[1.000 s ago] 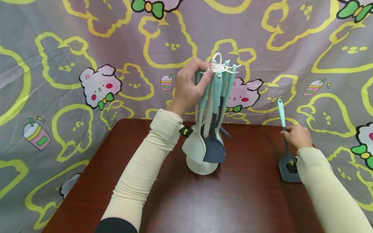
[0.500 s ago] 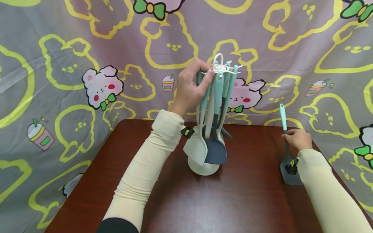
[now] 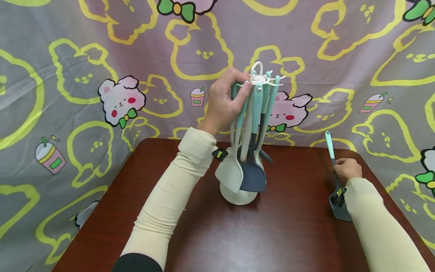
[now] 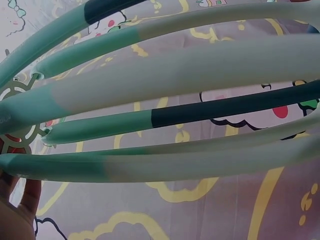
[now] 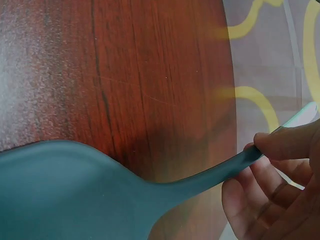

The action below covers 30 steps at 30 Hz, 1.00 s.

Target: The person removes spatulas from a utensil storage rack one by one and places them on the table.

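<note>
My left hand (image 3: 227, 98) grips the top of a white utensil stand (image 3: 238, 196), thumb and fingers at its hook ring (image 3: 259, 79). Mint-handled utensils hang all round the ring, among them a pale turner (image 3: 229, 174) and a dark grey turner (image 3: 253, 176) at the front. At the table's right side my right hand (image 3: 348, 169) pinches the dark shaft of a grey spatula (image 5: 200, 184) between thumb and fingers. Its mint handle end (image 3: 329, 141) points up and away, and its broad blade (image 5: 75, 190) is low over the table, partly hidden by the wrist camera in the head view.
The dark red-brown wooden table (image 3: 289, 230) reaches back to a patterned grey-pink curtain (image 3: 190, 49) with yellow outlines and rabbits. The same curtain runs along the left and right sides. A black camera (image 3: 220, 154) is strapped to my left wrist.
My right hand has moved slightly down and nearer with the spatula, whose handle end sits lower. My left hand stays on the stand; the whole view has shifted a little.
</note>
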Each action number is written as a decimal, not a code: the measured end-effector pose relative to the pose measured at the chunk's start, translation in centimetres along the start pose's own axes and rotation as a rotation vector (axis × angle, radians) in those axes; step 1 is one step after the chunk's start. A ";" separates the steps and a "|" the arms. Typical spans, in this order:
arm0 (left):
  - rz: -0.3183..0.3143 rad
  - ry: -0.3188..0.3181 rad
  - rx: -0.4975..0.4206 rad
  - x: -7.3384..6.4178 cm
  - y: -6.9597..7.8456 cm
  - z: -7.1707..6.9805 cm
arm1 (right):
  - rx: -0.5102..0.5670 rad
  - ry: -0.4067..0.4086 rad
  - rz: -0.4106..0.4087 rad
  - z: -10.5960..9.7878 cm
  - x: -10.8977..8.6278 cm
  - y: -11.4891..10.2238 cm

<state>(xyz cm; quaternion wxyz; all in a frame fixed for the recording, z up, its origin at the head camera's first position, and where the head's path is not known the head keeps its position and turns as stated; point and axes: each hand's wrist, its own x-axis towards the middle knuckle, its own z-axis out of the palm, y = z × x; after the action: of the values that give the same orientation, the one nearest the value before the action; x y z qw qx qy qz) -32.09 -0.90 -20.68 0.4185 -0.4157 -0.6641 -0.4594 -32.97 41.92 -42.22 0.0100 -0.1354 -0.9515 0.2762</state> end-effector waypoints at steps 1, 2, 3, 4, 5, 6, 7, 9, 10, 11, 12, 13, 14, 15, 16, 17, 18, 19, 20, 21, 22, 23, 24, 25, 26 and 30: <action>0.003 0.002 0.001 0.0 0.0 0.0 | -0.001 0.002 0.000 0.0 0.1 0.0; 0.006 0.004 0.002 0.0 0.0 0.0 | 0.001 0.003 -0.001 0.0 0.1 -0.1; 0.008 0.005 0.002 0.0 -0.1 0.0 | 0.002 0.004 -0.001 -0.1 0.2 -0.1; 0.010 0.006 0.003 0.0 -0.1 0.0 | 0.000 0.004 0.000 -0.1 0.2 -0.2; 0.011 0.007 0.003 0.0 -0.1 -0.1 | -0.005 0.006 0.000 -0.1 0.2 -0.2; 0.011 0.007 0.004 0.0 -0.2 -0.1 | -0.006 0.006 0.001 -0.1 0.2 -0.2; 0.011 0.007 0.004 0.0 -0.2 -0.1 | -0.009 0.007 0.000 -0.2 0.2 -0.3; 0.008 0.009 0.005 0.1 -0.2 -0.1 | -0.018 0.005 -0.003 -0.2 0.2 -0.3; 0.006 0.009 0.007 0.1 -0.2 -0.2 | -0.022 0.002 -0.002 -0.3 0.2 -0.3; 0.004 0.009 0.008 0.1 -0.2 -0.2 | -0.024 -0.001 -0.001 -0.3 0.2 -0.4; 0.002 0.008 0.011 0.1 -0.2 -0.2 | -0.024 -0.007 0.003 -0.3 0.2 -0.4; 0.000 0.007 0.013 0.1 -0.1 -0.2 | -0.024 -0.013 0.006 -0.3 0.2 -0.4; -0.001 0.006 0.015 0.1 -0.1 -0.2 | -0.022 -0.017 0.009 -0.4 0.3 -0.5; -0.002 0.004 0.017 0.1 -0.1 -0.2 | -0.020 -0.020 0.012 -0.4 0.3 -0.5; -0.002 0.002 0.018 0.1 -0.1 -0.2 | -0.016 -0.023 0.014 -0.4 0.3 -0.5; -0.001 0.001 0.017 0.1 -0.1 -0.2 | -0.012 -0.023 0.013 -0.4 0.4 -0.6; 0.000 0.000 0.016 0.1 -0.1 -0.2 | -0.010 -0.023 0.012 -0.4 0.4 -0.6; 0.001 0.000 0.014 0.1 -0.1 -0.2 | -0.006 -0.023 0.010 -0.4 0.4 -0.6; 0.003 0.001 0.013 0.1 -0.2 -0.2 | -0.003 -0.022 0.005 -0.5 0.4 -0.6; 0.004 0.001 0.011 0.1 -0.2 -0.2 | -0.001 -0.021 0.000 -0.5 0.4 -0.7; 0.005 0.002 0.010 0.1 -0.2 -0.2 | 0.004 -0.023 0.000 -0.5 0.4 -0.7; 0.003 0.001 0.009 0.1 -0.2 -0.2 | 0.006 -0.024 -0.003 -0.5 0.4 -0.7; 0.002 0.000 0.008 0.1 -0.2 -0.2 | 0.007 -0.027 -0.005 -0.6 0.4 -0.8; 0.001 -0.001 0.008 0.1 -0.2 -0.2 | 0.008 -0.031 -0.006 -0.6 0.4 -0.8; 0.000 -0.003 0.009 0.1 -0.2 -0.2 | 0.004 -0.032 -0.007 -0.6 0.4 -0.8; -0.005 -0.008 0.011 0.1 -0.2 -0.2 | -0.022 -0.040 -0.006 -0.8 0.3 -0.9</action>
<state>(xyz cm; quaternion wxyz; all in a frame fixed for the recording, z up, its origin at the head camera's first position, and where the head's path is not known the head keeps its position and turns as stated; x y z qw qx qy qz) -32.25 -1.13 -20.53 0.4169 -0.4138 -0.6693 -0.4550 -33.39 41.67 -41.12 -0.0095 -0.1270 -0.9549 0.2684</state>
